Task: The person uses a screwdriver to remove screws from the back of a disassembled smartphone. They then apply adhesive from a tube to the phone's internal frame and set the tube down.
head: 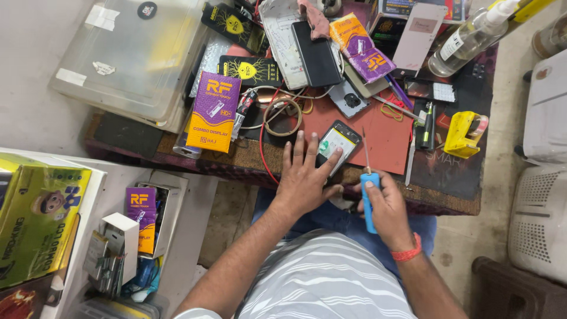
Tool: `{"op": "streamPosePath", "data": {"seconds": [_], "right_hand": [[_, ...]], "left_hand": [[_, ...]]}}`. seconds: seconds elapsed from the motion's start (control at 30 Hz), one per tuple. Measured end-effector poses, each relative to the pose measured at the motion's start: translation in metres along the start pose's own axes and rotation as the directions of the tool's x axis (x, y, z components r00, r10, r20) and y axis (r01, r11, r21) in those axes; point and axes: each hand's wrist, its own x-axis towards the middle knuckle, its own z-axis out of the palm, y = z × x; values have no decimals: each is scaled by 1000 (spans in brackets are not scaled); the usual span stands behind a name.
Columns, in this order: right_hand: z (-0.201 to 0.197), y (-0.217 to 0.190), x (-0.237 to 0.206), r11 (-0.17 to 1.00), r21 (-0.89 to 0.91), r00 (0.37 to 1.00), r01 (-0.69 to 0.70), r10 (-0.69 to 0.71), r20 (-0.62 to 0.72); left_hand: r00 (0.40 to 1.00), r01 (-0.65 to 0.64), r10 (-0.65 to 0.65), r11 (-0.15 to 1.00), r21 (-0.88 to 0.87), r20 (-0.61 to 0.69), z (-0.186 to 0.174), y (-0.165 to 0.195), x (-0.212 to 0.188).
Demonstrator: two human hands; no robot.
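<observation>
Head view, centre frame: your left hand [305, 177] lies flat with fingers spread, pinning the small phone [336, 143] to the red mat [384, 133] at the worktop's [449, 177] near edge, likely so it won't slide. Your right hand [384, 207] is closed around the blue screwdriver [368, 189], thumb along the handle, tip raised just right of the phone. A yellow tool [463, 134] sits at right, a purple box [214, 111] at left.

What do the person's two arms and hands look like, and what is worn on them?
Both forearms are bare, with no sleeves reaching them and no gloves. The left hand wears nothing visible. The right hand has a red-orange thread band around its wrist. No rings or watch are visible.
</observation>
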Motion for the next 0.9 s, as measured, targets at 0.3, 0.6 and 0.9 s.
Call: {"op": "streamPosePath", "data": {"seconds": [0.3,0.6,0.9], "right_hand": [[-19,-22,-12,421,-903,968,84,-248,-25],[12,-20,-6,314,-949,980,21,-193,-43],[35,-15,-6,454,-882,951,123,-308,-26]], "left_hand": [[974,-169,141,974,153,174,0,-34,19],[971,-225,191,932,285,144,9,-53,17],[971,-224,187,931,289,151,9,-66,20]]}}
